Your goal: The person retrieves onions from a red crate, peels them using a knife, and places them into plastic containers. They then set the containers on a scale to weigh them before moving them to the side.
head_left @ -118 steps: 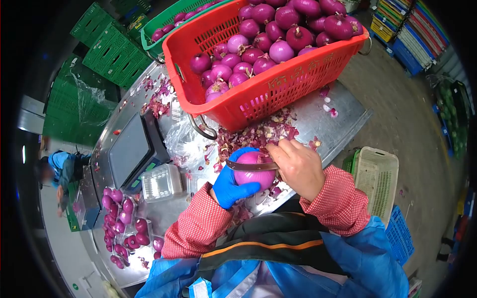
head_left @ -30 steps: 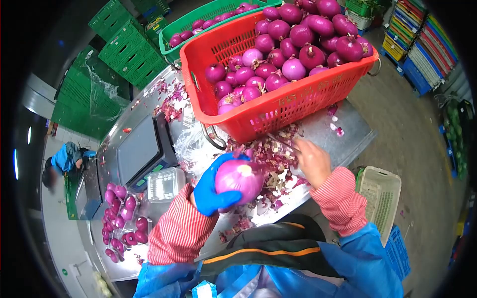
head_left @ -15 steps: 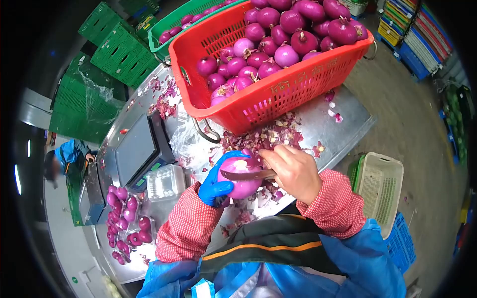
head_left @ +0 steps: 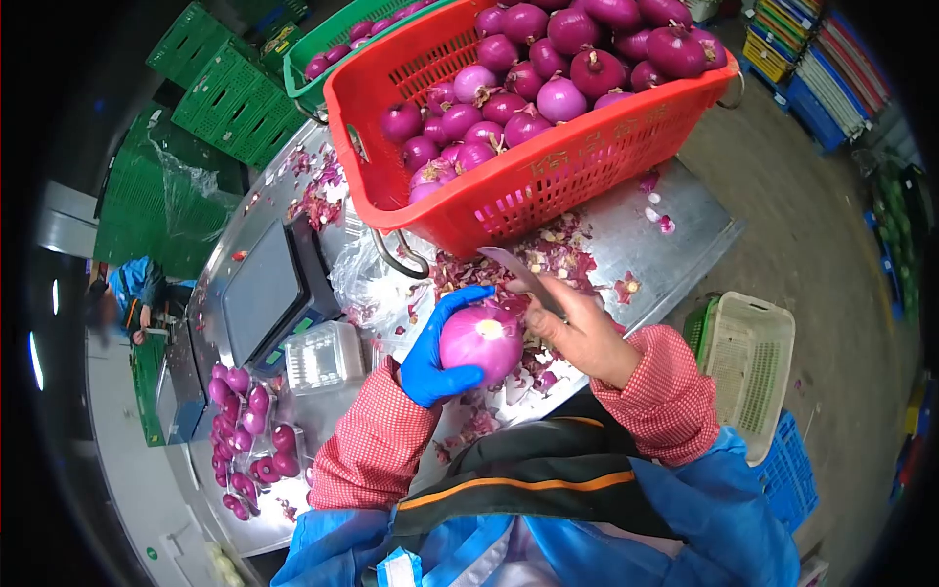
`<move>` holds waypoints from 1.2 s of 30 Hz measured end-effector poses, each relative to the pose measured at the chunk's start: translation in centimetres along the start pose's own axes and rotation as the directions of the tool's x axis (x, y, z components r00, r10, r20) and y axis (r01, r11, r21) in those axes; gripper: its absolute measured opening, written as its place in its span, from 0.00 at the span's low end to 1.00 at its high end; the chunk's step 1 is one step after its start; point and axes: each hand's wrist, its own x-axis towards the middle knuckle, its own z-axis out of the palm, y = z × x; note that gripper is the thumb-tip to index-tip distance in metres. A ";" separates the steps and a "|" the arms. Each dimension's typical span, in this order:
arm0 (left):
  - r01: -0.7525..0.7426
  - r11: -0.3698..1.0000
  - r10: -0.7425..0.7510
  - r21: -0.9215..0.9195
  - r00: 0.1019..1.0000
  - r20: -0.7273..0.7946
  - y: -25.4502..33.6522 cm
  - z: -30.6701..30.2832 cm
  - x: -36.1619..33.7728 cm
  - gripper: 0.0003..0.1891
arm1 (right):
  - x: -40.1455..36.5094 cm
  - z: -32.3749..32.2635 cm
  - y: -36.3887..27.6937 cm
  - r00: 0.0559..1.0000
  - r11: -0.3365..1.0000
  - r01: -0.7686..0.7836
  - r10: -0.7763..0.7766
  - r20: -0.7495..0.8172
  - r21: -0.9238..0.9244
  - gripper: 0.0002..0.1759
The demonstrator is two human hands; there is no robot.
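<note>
My left hand (head_left: 435, 364), in a blue glove, wraps around a peeled purple onion (head_left: 481, 342). The fingers curl over its far side and the thumb lies beneath, holding it just above the near edge of the steel table (head_left: 685, 230). My bare right hand (head_left: 587, 338) sits just beside the onion, closed around the handle of a knife (head_left: 518, 272). Its blade angles up and away toward the baskets. Red-checked sleeves cover both forearms.

Under and beyond my hands, a drift of onion skins (head_left: 553, 249) litters the tabletop. To the left lies a crumpled clear plastic bag (head_left: 372, 284), then an empty clear plastic tray (head_left: 321, 357) beside a weighing scale (head_left: 259, 293). Further left on the table, a cluster of smaller peeled onions (head_left: 245, 430) lies together.

Behind the skins stands a red basket (head_left: 548, 171), heaped with unpeeled purple onions (head_left: 548, 68). A green basket (head_left: 328, 44) of more onions stands just behind it. Stacked green crates (head_left: 230, 108) rise past the table's far corner.

On the floor to my right sits a cream basket (head_left: 748, 367), with a blue crate (head_left: 787, 470) next to it. At far left, a person in a blue jacket (head_left: 132, 289) bends over.
</note>
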 end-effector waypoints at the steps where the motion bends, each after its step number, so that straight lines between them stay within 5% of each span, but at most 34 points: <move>1: -0.060 0.983 0.061 0.175 0.998 -0.004 -0.7 -0.3 0.1 0.52 | 0.1 0.3 -0.1 1.000 0.998 -0.017 0.015 0.026 0.055 0.22; 5: -0.054 0.874 0.090 0.483 0.995 -0.050 -0.6 0.8 0.5 0.52 | -0.1 0.3 -2.7 0.993 0.995 0.038 -0.048 0.104 0.098 0.07; 8: 0.007 0.890 0.067 0.456 0.987 -0.148 -1.6 0.1 0.5 0.52 | -1.2 0.1 -3.4 0.986 0.949 0.020 -0.071 0.150 0.316 0.07; 9: -0.025 0.914 0.089 0.405 0.986 -0.139 -2.3 -0.3 0.4 0.48 | -0.7 -1.0 -3.7 0.985 0.960 -0.158 0.136 0.108 0.232 0.07; 10: 0.046 0.990 -0.019 0.136 0.981 -0.195 -2.3 -0.1 0.3 0.46 | 0.0 -1.3 -1.1 0.992 0.989 -0.123 0.125 -0.021 0.087 0.13; 12: 0.140 0.898 -0.246 -0.416 0.946 -0.212 -2.0 0.8 0.3 0.42 | 0.2 -1.5 1.2 0.975 0.931 0.136 -0.187 -0.122 -0.339 0.23; 15: 0.378 0.670 -0.413 -0.639 0.905 0.102 -2.0 1.1 0.2 0.44 | -1.3 0.1 0.2 0.994 0.996 0.083 -0.085 0.067 0.026 0.31; 16: 0.355 0.722 -0.368 -0.594 0.924 0.104 -2.0 1.3 0.4 0.45 | -1.2 0.2 1.4 0.993 0.995 0.091 -0.087 0.082 -0.050 0.31; 17: 0.325 0.770 -0.322 -0.549 0.941 0.106 -2.1 1.5 0.5 0.47 | -1.3 -0.2 1.3 0.986 0.978 -0.140 0.125 0.107 0.151 0.30; 19: -0.008 0.990 -0.004 -0.140 0.996 -0.087 -2.6 2.6 0.8 0.50 | -1.5 -0.1 1.5 0.924 0.845 -0.383 0.344 0.168 0.374 0.28; 20: -0.166 0.981 0.178 0.101 0.976 -0.127 -2.8 2.9 0.7 0.52 | -1.9 0.5 2.0 0.914 0.816 -0.405 0.371 0.164 0.413 0.28; 21: -0.141 0.990 0.139 -0.001 0.978 -0.154 -3.0 2.9 0.8 0.51 | -2.2 1.1 2.4 0.904 0.784 -0.425 0.397 0.161 0.452 0.27; 24: -0.105 0.989 0.084 -0.103 0.978 -0.190 -3.2 2.8 0.7 0.49 | -2.1 2.7 2.5 0.986 0.986 -0.114 0.128 -0.111 0.120 0.24; 25: -0.087 0.991 0.063 -0.105 0.975 -0.214 -3.4 2.7 0.5 0.49 | -2.1 2.8 2.2 0.951 0.958 0.104 -0.175 -0.255 -0.269 0.18; 28: -0.037 0.998 0.046 0.047 0.977 -0.208 -4.1 1.7 -0.4 0.48 | -2.4 1.2 -0.2 0.898 0.579 0.232 -0.436 -0.057 -0.782 0.15; 32: 0.005 0.998 0.006 0.056 0.983 -0.186 -2.8 3.0 -1.2 0.45 | -1.7 1.6 -0.9 0.882 0.366 0.244 -0.469 0.049 -0.898 0.15; 36: 0.019 0.991 0.011 0.135 0.976 -0.219 -2.1 2.8 -2.0 0.45 | -1.9 0.7 1.4 0.890 0.365 0.184 -0.456 -0.003 -0.913 0.16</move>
